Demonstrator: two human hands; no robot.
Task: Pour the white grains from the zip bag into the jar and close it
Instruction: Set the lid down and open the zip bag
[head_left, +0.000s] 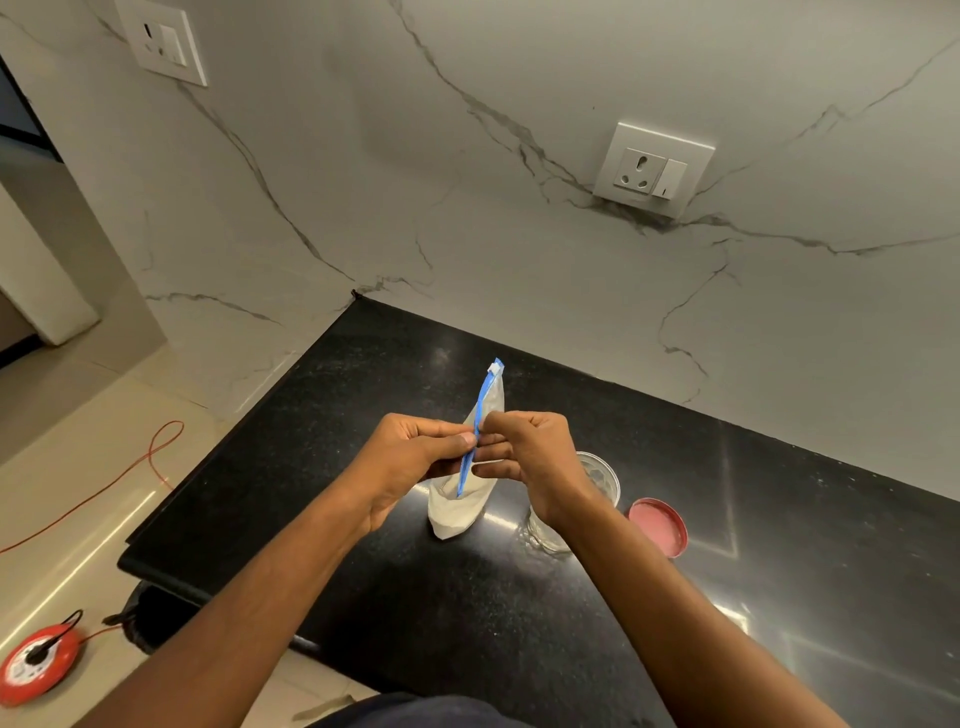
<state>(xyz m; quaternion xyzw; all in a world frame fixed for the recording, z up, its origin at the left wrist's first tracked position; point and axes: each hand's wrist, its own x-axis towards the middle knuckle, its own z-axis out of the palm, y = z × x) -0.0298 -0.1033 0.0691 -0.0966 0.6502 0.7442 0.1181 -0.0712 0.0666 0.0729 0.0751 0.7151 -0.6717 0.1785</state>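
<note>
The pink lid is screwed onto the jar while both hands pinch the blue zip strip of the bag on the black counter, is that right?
Not quite. In the head view the pink lid lies on the black counter, to the right of the open jar, not screwed on. The rest holds: the left hand and right hand both pinch the blue zip strip of the bag, which stands on the counter.

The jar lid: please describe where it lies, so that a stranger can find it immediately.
On the black countertop, look to the right of the person's right hand. The jar lid lies flat there, beside the clear jar. It is the only pink, round thing on the counter.
</note>
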